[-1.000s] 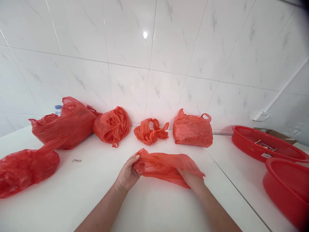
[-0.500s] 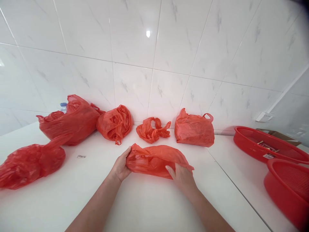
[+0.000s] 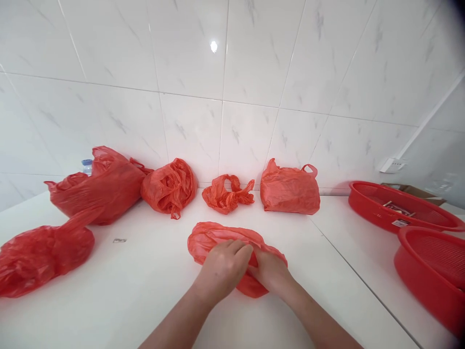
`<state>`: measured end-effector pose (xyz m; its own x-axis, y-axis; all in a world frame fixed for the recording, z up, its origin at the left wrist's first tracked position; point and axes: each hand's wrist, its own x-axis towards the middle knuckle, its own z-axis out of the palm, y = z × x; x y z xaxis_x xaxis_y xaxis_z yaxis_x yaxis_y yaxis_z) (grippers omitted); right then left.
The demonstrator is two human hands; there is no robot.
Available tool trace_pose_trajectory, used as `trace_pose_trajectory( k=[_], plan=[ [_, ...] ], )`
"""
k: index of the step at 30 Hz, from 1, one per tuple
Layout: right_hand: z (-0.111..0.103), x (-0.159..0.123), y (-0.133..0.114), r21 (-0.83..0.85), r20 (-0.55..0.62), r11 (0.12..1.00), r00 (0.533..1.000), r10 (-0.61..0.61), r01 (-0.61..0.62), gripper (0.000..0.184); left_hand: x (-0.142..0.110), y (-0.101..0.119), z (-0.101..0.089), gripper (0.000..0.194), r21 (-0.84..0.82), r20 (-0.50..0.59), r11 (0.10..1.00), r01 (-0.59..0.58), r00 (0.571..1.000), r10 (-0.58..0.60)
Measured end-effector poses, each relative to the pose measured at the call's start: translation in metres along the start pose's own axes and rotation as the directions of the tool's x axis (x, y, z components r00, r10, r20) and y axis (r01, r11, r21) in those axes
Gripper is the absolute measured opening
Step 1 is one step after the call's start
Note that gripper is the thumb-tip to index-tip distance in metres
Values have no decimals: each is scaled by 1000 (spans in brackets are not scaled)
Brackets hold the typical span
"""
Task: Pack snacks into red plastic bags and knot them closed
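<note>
A crumpled red plastic bag [image 3: 214, 233] lies on the white table in front of me, its film bunched around both hands. My left hand [image 3: 227, 264] is closed on the bag's near middle, knuckles up and fingers curled. Close beside it, my right hand [image 3: 271, 269] grips the right part of the bag; most of its fingers are hidden by the film and the left hand. A flap of the bag hangs toward me below the hands. Whether anything is inside the bag I cannot tell.
Along the tiled wall stand a large full red bag [image 3: 105, 189], a rounded bundle [image 3: 169, 186], a small knotted bag [image 3: 227, 195] and a boxy bag [image 3: 290, 190]. Another red bag [image 3: 47, 252] lies at left. Two red plastic baskets [image 3: 378, 211] [image 3: 425, 276] stand at right.
My left hand has moved from the bag's left end to its middle, next to my right hand. The bag is more bunched up, and a part of it now hangs toward me.
</note>
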<state>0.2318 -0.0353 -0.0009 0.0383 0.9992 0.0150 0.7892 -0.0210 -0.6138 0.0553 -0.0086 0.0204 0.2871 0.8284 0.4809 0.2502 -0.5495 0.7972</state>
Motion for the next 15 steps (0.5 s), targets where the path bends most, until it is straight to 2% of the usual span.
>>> trace_pose_trajectory(
  k=[1,2,5,7,9,11,13,15],
  plan=[
    [-3,0,3,47,44,999,999,-20,17,39,-1,-2,4,3,90,69,996,-6,998,-1],
    [-7,0,7,105,87,994,996,-32,23,39,0,-5,4,11,219,131,976,-13,991,-16],
    [-23,4,20,303,228,952,973,-23,-49,51,2,-18,-7,54,543,255,840,3,952,-169],
    [-30,9,29,431,330,888,944,11,-161,58,2,-26,-19,74,635,330,773,-1,904,-271],
    [-32,14,37,581,386,770,922,26,-265,54,2,-31,-28,82,668,379,744,-15,867,-323],
    [-29,20,44,737,358,600,933,46,-312,45,1,-34,-31,85,692,377,722,-9,857,-351],
    [-26,26,49,853,277,439,958,81,-283,35,1,-35,-31,83,705,348,709,6,868,-354],
    [-27,29,53,911,169,351,973,157,-215,29,3,-36,-29,78,706,304,707,23,893,-333]
  ],
)
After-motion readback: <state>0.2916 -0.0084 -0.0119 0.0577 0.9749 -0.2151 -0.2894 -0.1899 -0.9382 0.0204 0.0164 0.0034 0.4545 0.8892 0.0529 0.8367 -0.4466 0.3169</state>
